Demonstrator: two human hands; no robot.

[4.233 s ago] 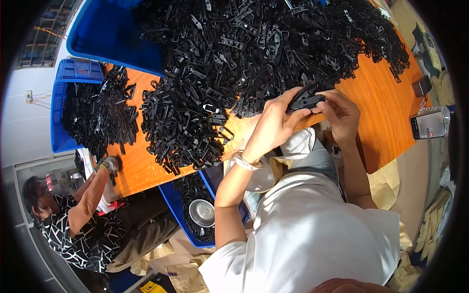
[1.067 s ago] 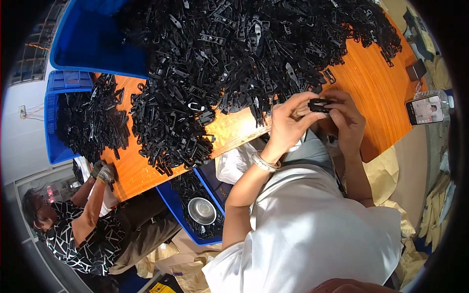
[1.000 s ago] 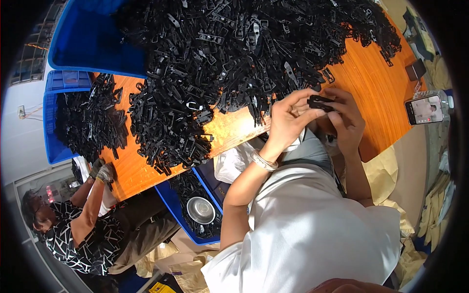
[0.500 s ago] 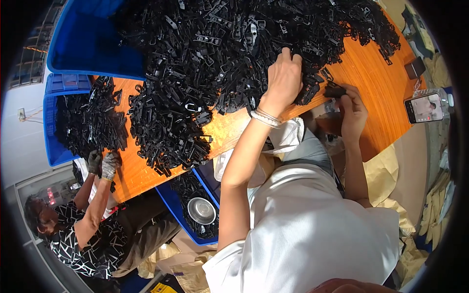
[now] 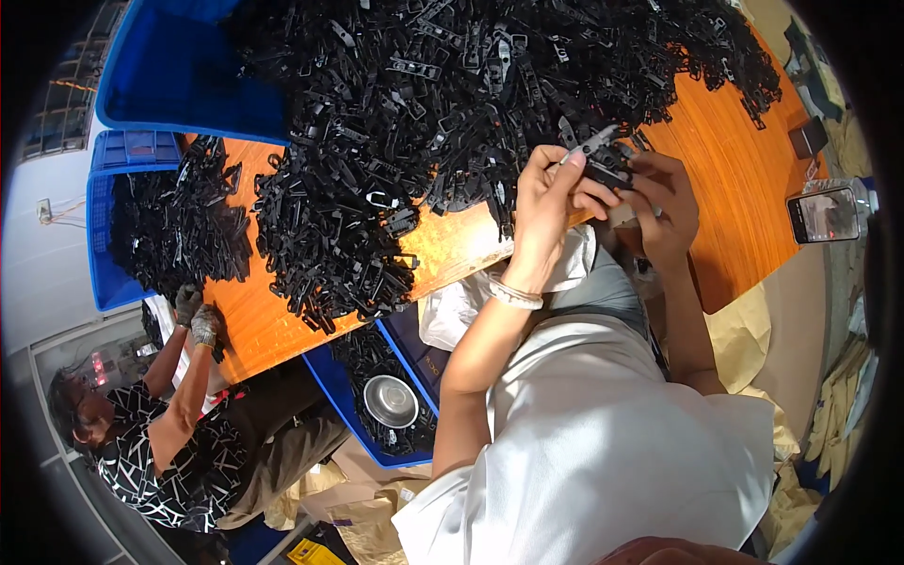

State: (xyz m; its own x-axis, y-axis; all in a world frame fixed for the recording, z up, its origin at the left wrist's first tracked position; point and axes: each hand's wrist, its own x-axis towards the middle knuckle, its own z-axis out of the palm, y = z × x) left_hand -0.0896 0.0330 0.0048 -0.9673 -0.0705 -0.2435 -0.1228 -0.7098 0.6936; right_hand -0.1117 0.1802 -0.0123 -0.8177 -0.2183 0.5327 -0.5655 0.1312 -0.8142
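My left hand (image 5: 543, 209), with a pale bracelet at its wrist, pinches a slim black plastic clip (image 5: 595, 142) between thumb and forefinger, above the table's near edge. Close on its right is my right hand (image 5: 670, 215), its fingers curled at a dark piece that they partly hide; I cannot make out its exact shape. Just beyond both hands spreads a large heap of black plastic clips (image 5: 405, 122), some of them catching the light.
Blue bins (image 5: 188, 89) stand at the left of the wooden table (image 5: 734, 188). Below its edge, a metal bowl (image 5: 391, 401) rests in another clip-filled bin. A gloved co-worker (image 5: 179, 424) sits at the left. At the right are a phone (image 5: 825, 216) and a small dark box (image 5: 807, 137).
My left hand has drawn back from the heap toward my right hand, now with a clip in its fingers. My right hand has shifted slightly left. The co-worker's gloved hands moved a little.
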